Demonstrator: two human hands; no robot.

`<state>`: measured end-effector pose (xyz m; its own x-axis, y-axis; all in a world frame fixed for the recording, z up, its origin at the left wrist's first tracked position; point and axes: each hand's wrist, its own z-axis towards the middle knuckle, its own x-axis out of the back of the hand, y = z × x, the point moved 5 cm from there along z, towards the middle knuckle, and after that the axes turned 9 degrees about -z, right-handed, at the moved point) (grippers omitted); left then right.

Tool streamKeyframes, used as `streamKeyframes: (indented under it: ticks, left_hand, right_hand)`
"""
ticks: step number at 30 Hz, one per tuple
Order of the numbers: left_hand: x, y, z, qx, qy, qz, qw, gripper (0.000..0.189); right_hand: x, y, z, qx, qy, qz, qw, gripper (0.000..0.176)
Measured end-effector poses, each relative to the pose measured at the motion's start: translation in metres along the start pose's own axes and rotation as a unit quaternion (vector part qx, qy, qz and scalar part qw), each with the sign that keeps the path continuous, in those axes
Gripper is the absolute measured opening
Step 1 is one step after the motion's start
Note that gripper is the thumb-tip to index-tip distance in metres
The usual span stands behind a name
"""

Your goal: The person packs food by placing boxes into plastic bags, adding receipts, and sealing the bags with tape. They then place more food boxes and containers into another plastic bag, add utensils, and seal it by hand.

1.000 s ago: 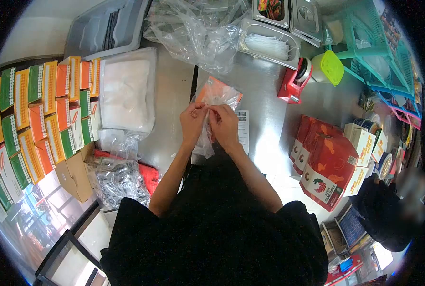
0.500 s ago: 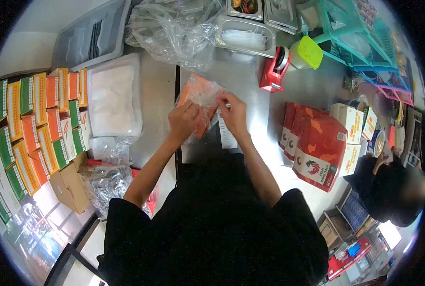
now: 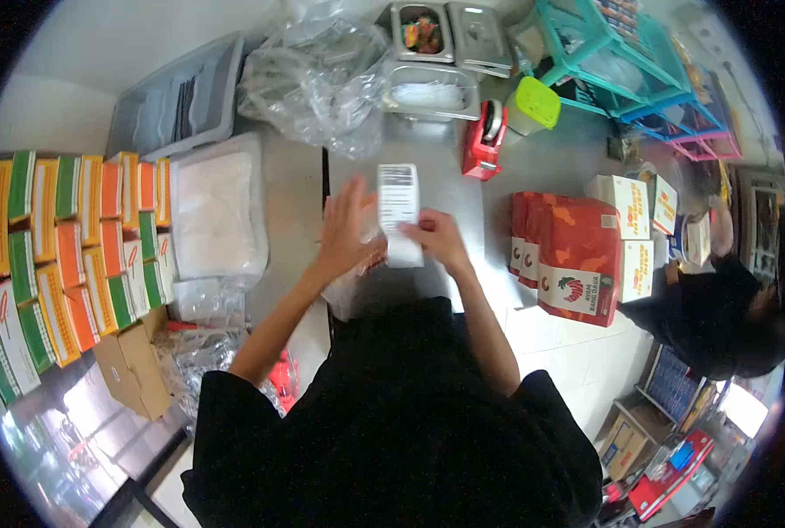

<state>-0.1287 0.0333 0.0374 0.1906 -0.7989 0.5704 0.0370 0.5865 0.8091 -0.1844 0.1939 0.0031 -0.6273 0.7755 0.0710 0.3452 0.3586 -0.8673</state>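
A white paper slip with printed black text [image 3: 398, 198] stretches over the front middle of the steel table. Its right edge is pinched between the thumb and fingers of my right hand [image 3: 442, 239]. Left of the slip, my left hand [image 3: 344, 231] has its fingers stretched out, slightly smeared by motion. Beneath that hand lies clear plastic wrap [image 3: 346, 295]; the orange pack it wraps is mostly hidden by my hand and the slip.
Stacked orange, green and yellow boxes [image 3: 66, 264] fill the left side, beside a packet of white sheets [image 3: 219, 207]. Behind are clear bags [image 3: 313, 88], steel trays [image 3: 432, 91], and a red tape dispenser [image 3: 483, 145]. Red bags [image 3: 577, 264] stand right; another person [image 3: 700, 308] is beyond.
My right hand has picked up the printed slip and moved it left, over the wrapped pack. My left hand has gone from gripping the pack to stretched fingers. The view has shifted slightly.
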Motion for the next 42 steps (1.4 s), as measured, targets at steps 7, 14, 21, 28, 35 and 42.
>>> streamKeyframes:
  ticks: [7, 14, 21, 28, 35, 42]
  left_hand:
    - [-0.049, 0.0, -0.004, -0.046, -0.098, 0.134, 0.985, 0.066]
    - [-0.033, 0.008, 0.013, -0.048, 0.09, 0.014, 0.995, 0.084]
    - [-0.05, -0.009, 0.01, 0.041, -0.039, 0.13, 0.99, 0.094]
    - [-0.049, -0.008, 0.006, 0.057, -0.119, 0.142, 0.981, 0.103]
    - [-0.023, 0.008, 0.025, -0.009, -0.12, 0.156, 0.98, 0.097]
    - [-0.025, 0.001, 0.036, -0.066, -0.096, 0.047, 0.992, 0.08]
  right_hand:
    - [0.085, -0.031, 0.008, 0.072, 0.412, -0.317, 0.851, 0.037]
    - [0.167, 0.017, 0.063, -0.056, 0.404, -0.193, 0.892, 0.037]
    - [0.14, 0.069, 0.058, 0.192, 0.418, -0.112, 0.881, 0.017]
    - [0.128, 0.014, 0.026, 0.149, 0.497, -0.358, 0.776, 0.014]
    - [0.048, 0.021, 0.01, 0.138, 0.388, -0.479, 0.775, 0.073]
    - [0.061, 0.017, 0.013, 0.145, 0.326, -0.116, 0.927, 0.062]
